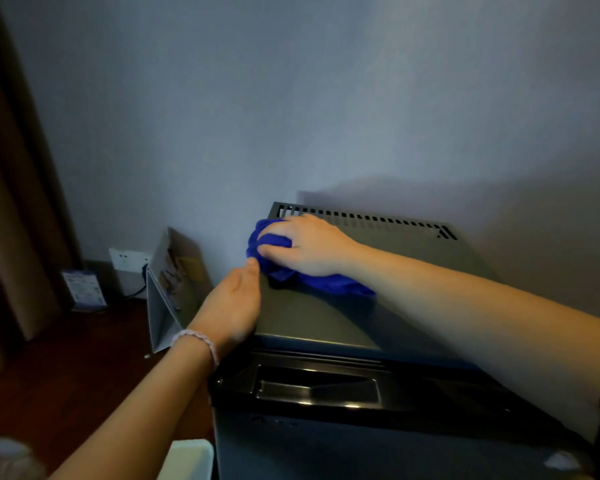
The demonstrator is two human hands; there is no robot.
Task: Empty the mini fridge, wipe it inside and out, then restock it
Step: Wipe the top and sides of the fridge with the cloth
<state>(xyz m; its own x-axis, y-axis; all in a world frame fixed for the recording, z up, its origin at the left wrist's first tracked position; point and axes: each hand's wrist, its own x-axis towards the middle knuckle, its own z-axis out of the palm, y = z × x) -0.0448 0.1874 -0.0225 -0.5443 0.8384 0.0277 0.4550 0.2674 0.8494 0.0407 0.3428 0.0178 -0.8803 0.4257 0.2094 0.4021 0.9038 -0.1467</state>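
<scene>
A dark mini fridge (326, 317) stands against the wall, seen from above, with a vent grille along its back edge and a recessed door handle (317, 389) at the front. My right hand (309, 245) grips a bunched blue cloth (329, 282) on the fridge's top near its back left corner. My left hand (231, 303) rests on the top's left edge with its fingers fairly straight, the thumb tip close to the cloth. The fridge door looks closed; its inside is hidden.
A folded card stand (174, 289) leans beside the fridge on the left. A wall socket (129, 259) with a plugged cable sits low on the wall. A small blue leaflet (84, 289) stands near the curtain. A white object (187, 459) lies at the bottom.
</scene>
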